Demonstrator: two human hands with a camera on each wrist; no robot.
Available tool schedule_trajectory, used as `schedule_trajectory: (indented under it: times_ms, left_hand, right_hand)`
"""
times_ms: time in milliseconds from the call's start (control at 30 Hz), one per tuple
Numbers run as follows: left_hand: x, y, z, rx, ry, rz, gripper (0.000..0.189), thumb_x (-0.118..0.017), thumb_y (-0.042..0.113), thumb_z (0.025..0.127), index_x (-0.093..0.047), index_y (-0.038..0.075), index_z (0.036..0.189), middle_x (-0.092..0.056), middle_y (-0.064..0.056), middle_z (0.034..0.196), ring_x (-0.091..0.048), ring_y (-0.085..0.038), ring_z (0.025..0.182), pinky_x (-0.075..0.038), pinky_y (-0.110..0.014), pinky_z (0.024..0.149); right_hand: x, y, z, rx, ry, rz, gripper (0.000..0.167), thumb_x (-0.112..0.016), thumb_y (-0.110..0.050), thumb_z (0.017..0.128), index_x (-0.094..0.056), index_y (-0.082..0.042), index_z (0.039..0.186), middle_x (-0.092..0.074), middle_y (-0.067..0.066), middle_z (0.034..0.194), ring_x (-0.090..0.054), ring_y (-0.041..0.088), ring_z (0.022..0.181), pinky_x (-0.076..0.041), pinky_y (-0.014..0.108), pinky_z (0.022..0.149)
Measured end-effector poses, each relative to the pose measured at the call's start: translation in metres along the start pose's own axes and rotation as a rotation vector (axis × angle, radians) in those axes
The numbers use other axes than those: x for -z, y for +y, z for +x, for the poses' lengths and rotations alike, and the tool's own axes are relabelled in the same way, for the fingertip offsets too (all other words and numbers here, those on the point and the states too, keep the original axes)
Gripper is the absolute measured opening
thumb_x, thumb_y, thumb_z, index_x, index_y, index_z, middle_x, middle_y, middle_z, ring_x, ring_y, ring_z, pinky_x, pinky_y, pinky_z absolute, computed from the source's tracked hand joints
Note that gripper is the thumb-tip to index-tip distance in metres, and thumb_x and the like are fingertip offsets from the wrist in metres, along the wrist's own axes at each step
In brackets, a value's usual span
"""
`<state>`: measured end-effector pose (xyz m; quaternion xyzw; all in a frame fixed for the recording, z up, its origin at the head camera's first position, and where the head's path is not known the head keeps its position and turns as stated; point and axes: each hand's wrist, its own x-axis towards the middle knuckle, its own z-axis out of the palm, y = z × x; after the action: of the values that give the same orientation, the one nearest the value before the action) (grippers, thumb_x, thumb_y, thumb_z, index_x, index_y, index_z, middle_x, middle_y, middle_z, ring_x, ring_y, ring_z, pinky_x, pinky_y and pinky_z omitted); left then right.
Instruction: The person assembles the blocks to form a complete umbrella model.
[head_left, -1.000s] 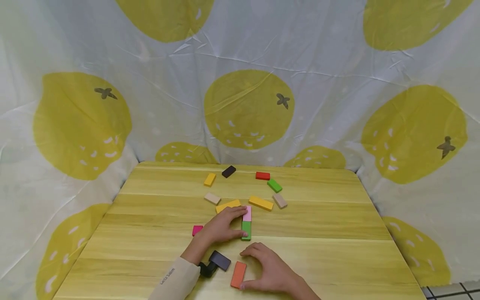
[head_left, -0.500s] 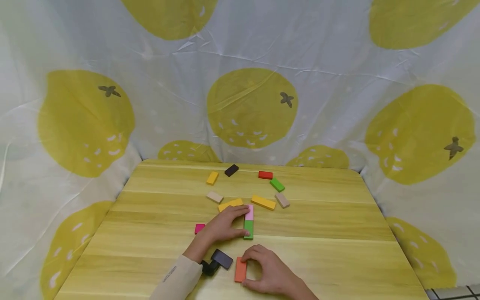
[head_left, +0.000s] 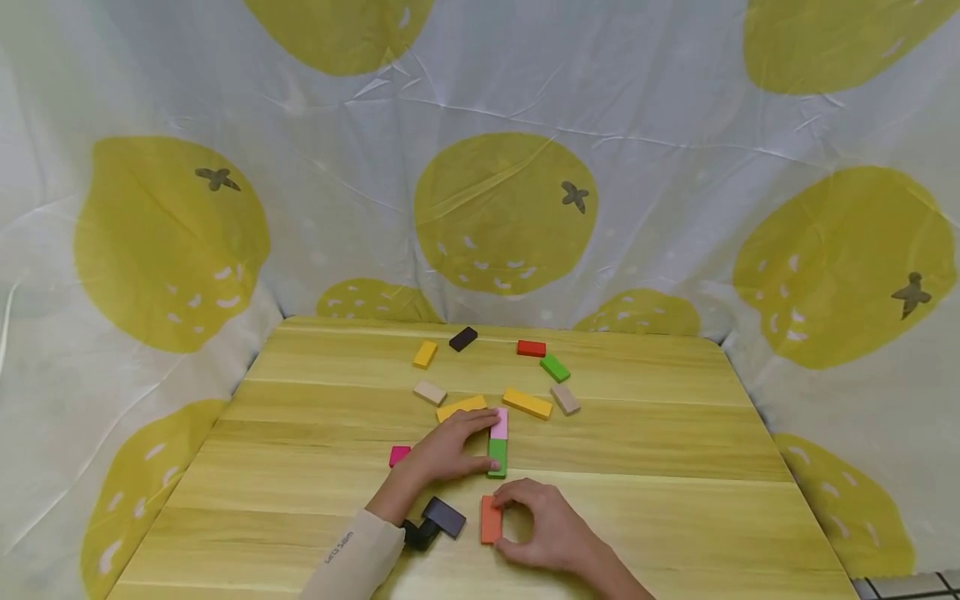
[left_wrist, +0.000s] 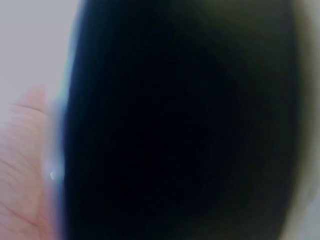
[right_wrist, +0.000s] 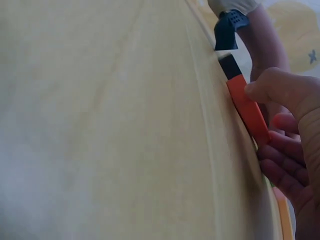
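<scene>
In the head view, my right hand (head_left: 551, 529) pinches an orange block (head_left: 490, 521) between thumb and fingers. The right wrist view shows the same orange block (right_wrist: 247, 110) tilted, with the thumb on its upper part and fingertips at its lower end. My left hand (head_left: 448, 450) reaches over the table, its extended fingers touching a pink block (head_left: 499, 424) and its thumb touching a green block (head_left: 498, 454). These two blocks lie end to end in a line. A dark blurred shape fills most of the left wrist view, beside a strip of the left hand (left_wrist: 20, 175).
A dark grey block (head_left: 445, 517) lies by the black wrist camera (head_left: 420, 535). Beyond the hands lie two long yellow blocks (head_left: 527, 403) and several short blocks, including a red block (head_left: 532, 348). A magenta block (head_left: 399, 455) sits left of my forearm. Lemon-print cloth (head_left: 502, 212) encloses the table.
My right hand has closed its fingers on the orange block and moved it forward and slightly right, nearer the green block. My left hand has stayed at the pink and green blocks.
</scene>
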<state>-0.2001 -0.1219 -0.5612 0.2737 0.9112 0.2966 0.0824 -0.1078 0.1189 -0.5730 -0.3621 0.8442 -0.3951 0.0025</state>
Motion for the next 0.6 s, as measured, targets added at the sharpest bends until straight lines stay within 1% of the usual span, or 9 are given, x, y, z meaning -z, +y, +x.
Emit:
schedule_trajectory:
  times_ms: [200, 400, 600]
  left_hand:
    - [0.001, 0.001, 0.0, 0.006, -0.007, -0.009, 0.083, -0.075, 0.06, 0.087, -0.046, 0.025, 0.157, -0.044, 0.004, 0.162, -0.041, -0.024, 0.15, -0.039, -0.049, 0.12]
    - [0.002, 0.001, 0.0, 0.008, -0.01, -0.013, 0.084, -0.074, 0.061, 0.087, -0.045, 0.024, 0.157, -0.044, 0.004, 0.163, -0.041, -0.025, 0.149, -0.04, -0.05, 0.12]
    - [0.001, 0.001, 0.0, 0.003, -0.01, -0.01, 0.085, -0.074, 0.062, 0.087, -0.045, 0.025, 0.158, -0.043, 0.004, 0.163, -0.041, -0.025, 0.15, -0.039, -0.05, 0.12]
  right_hand:
    - [0.004, 0.006, 0.004, 0.014, 0.026, -0.026, 0.041, -0.088, -0.03, 0.08, -0.071, -0.019, 0.116, -0.072, -0.009, 0.115, -0.067, 0.004, 0.107, -0.059, 0.029, 0.094]
    - [0.009, 0.011, 0.005, -0.032, 0.019, -0.024, 0.041, -0.089, -0.028, 0.08, -0.072, -0.02, 0.117, -0.072, -0.011, 0.117, -0.066, 0.003, 0.11, -0.058, 0.029, 0.095]
    - [0.012, 0.014, 0.004, -0.046, 0.004, -0.03, 0.048, -0.088, -0.035, 0.082, -0.07, -0.019, 0.123, -0.07, -0.01, 0.121, -0.067, 0.005, 0.109, -0.058, 0.029, 0.095]
